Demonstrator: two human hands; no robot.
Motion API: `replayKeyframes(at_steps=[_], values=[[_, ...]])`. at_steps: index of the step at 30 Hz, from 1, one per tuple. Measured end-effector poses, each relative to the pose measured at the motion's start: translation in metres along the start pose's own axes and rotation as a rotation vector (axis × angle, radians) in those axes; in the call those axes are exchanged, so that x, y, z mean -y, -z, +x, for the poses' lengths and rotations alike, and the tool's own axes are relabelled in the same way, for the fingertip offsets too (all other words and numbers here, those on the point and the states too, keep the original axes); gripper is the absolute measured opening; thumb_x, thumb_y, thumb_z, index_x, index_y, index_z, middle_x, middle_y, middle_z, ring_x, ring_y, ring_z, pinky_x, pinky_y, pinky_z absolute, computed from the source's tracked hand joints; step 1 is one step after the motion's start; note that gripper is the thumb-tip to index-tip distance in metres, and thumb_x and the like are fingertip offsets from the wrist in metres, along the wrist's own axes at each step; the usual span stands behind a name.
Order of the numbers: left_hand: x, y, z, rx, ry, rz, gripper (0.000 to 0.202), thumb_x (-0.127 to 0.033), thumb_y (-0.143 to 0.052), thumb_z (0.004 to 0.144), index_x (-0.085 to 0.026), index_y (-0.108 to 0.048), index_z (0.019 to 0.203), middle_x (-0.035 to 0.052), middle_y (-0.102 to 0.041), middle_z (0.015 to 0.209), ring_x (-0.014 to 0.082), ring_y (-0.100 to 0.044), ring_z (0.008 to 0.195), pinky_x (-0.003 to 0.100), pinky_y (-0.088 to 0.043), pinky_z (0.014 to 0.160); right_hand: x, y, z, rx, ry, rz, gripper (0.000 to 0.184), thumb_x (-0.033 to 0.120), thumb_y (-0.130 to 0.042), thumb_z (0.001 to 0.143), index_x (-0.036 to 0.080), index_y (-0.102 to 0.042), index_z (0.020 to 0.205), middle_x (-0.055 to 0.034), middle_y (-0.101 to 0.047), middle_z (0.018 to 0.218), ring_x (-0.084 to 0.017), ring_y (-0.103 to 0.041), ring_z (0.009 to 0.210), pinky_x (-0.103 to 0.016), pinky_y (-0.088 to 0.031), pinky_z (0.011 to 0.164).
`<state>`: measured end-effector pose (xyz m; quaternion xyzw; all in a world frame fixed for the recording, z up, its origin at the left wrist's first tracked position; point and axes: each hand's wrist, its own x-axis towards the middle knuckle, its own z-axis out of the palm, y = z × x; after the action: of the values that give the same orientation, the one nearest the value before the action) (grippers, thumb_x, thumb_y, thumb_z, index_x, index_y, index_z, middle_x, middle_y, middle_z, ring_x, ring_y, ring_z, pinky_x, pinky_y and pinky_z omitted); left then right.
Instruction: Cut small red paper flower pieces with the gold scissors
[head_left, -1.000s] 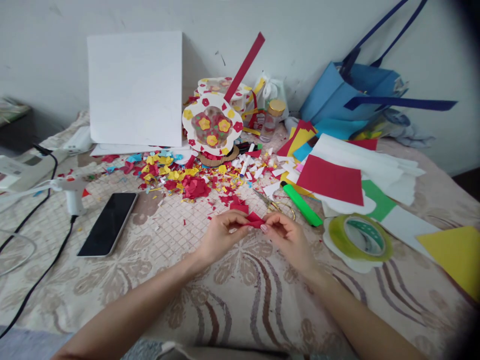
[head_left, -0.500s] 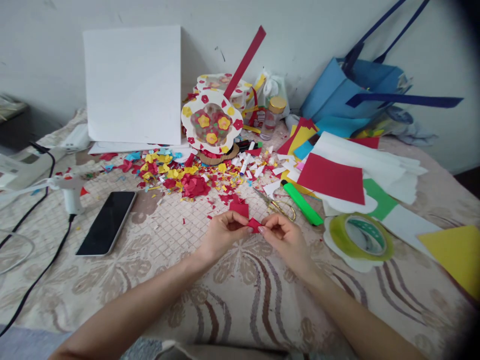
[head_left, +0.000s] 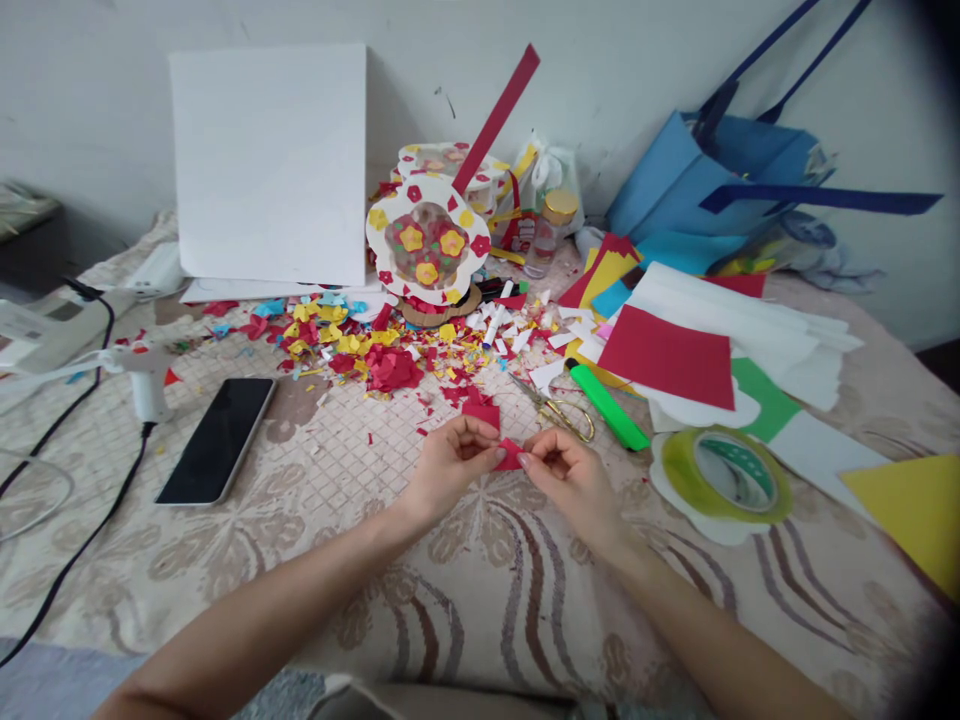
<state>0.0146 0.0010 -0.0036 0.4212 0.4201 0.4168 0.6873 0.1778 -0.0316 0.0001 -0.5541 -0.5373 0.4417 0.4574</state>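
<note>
A small piece of red paper (head_left: pixel 511 456) is pinched between both hands, low over the patterned tablecloth. My left hand (head_left: pixel 455 462) grips its left side with thumb and forefinger. On the other side, my right hand (head_left: pixel 564 466) pinches the right edge. Just beyond my left fingers lies another red paper piece (head_left: pixel 482 412), partly hidden by the hand. Gold-handled scissors (head_left: pixel 564 414) rest past my right fingertips. A bright green utility knife (head_left: pixel 609 405) lies to their right.
Paper scraps (head_left: pixel 394 368) in several colours spread behind the hands. A flower-decorated paper lantern (head_left: pixel 427 240) stands at the back. Clear tape (head_left: pixel 726 475) and coloured sheets (head_left: pixel 667 357) lie right. A phone (head_left: pixel 216 440) and a glue gun (head_left: pixel 148 380) are left. A blue bag (head_left: pixel 720 180) leans on the wall.
The red paper between my fingers has changed its angle slightly and shows a little more of its face. Both hands keep their pinch in nearly the same place. The camera view has shifted slightly.
</note>
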Motion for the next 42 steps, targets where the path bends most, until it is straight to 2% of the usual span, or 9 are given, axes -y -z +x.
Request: replayKeyframes(at_steps=[11, 16, 21, 26, 30, 34, 38, 42], values=[[-0.001, -0.001, -0.002, -0.011, -0.043, 0.042, 0.028, -0.026, -0.076, 0.065, -0.013, -0.057, 0.081, 0.0013, -0.063, 0.072, 0.0090, -0.058, 0.065, 0.021, -0.045, 0.062, 0.001, 0.000, -0.001, 0.002, -0.037, -0.022, 0.017, 0.024, -0.060, 0.077, 0.019, -0.049, 0.066, 0.0034, -0.051, 0.064, -0.009, -0.043, 0.054, -0.023, -0.034, 0.051], [-0.005, -0.002, -0.003, -0.010, -0.044, 0.093, 0.025, -0.024, -0.074, 0.067, -0.013, -0.057, 0.081, 0.0015, -0.063, 0.071, 0.0090, -0.058, 0.064, 0.021, -0.044, 0.062, -0.004, -0.002, 0.000, 0.018, -0.062, 0.156, 0.016, 0.024, -0.063, 0.077, 0.021, -0.049, 0.083, 0.0030, -0.054, 0.073, -0.011, -0.052, 0.066, -0.023, -0.042, 0.060], [-0.006, 0.001, -0.001, -0.006, -0.056, 0.124, 0.022, -0.022, -0.072, 0.068, -0.013, -0.057, 0.081, 0.0015, -0.063, 0.070, 0.0096, -0.058, 0.063, 0.021, -0.044, 0.060, -0.006, 0.004, 0.003, 0.092, -0.106, 0.145, 0.014, 0.033, -0.060, 0.083, 0.021, -0.057, 0.088, 0.0011, -0.056, 0.075, -0.012, -0.054, 0.066, -0.024, -0.044, 0.060], [-0.008, 0.002, 0.000, 0.002, -0.059, 0.135, 0.021, -0.020, -0.072, 0.068, -0.013, -0.057, 0.081, 0.0020, -0.064, 0.071, 0.0101, -0.059, 0.064, 0.021, -0.044, 0.060, -0.004, 0.013, 0.007, 0.152, -0.141, 0.176, 0.032, 0.049, -0.045, 0.089, 0.022, -0.061, 0.084, -0.0034, -0.061, 0.078, -0.018, -0.059, 0.074, -0.028, -0.046, 0.060], [-0.009, 0.001, -0.002, 0.026, -0.070, 0.146, 0.020, -0.019, -0.070, 0.069, -0.013, -0.056, 0.082, 0.0018, -0.063, 0.071, 0.0097, -0.059, 0.065, 0.021, -0.045, 0.061, 0.003, 0.014, 0.007, 0.279, -0.106, -0.011, 0.039, 0.049, -0.042, 0.091, 0.020, -0.058, 0.071, 0.0007, -0.052, 0.061, -0.014, -0.050, 0.059, -0.025, -0.038, 0.053], [-0.010, 0.000, -0.004, 0.043, -0.100, 0.150, 0.020, -0.019, -0.070, 0.071, -0.013, -0.056, 0.083, 0.0016, -0.062, 0.073, 0.0099, -0.059, 0.067, 0.021, -0.045, 0.062, 0.005, 0.012, 0.005, 0.349, -0.091, -0.078, 0.032, 0.045, -0.052, 0.087, 0.019, -0.053, 0.069, 0.0038, -0.048, 0.059, -0.011, -0.043, 0.055, -0.023, -0.032, 0.050], [-0.009, 0.001, -0.003, 0.041, -0.111, 0.146, 0.020, -0.020, -0.070, 0.071, -0.014, -0.055, 0.083, 0.0018, -0.062, 0.073, 0.0101, -0.059, 0.066, 0.022, -0.046, 0.062, 0.003, 0.015, 0.007, 0.333, -0.065, -0.140, 0.031, 0.043, -0.053, 0.086, 0.019, -0.056, 0.067, 0.0032, -0.052, 0.059, -0.011, -0.045, 0.054, -0.023, -0.033, 0.050], [-0.009, 0.003, -0.001, 0.018, -0.126, 0.163, 0.020, -0.020, -0.070, 0.071, -0.014, -0.055, 0.083, 0.0013, -0.062, 0.072, 0.0105, -0.059, 0.066, 0.022, -0.045, 0.063, 0.005, 0.020, 0.010, 0.403, -0.142, -0.060, 0.032, 0.045, -0.052, 0.086, 0.019, -0.064, 0.074, -0.0004, -0.061, 0.062, -0.012, -0.053, 0.054, -0.024, -0.040, 0.051]])
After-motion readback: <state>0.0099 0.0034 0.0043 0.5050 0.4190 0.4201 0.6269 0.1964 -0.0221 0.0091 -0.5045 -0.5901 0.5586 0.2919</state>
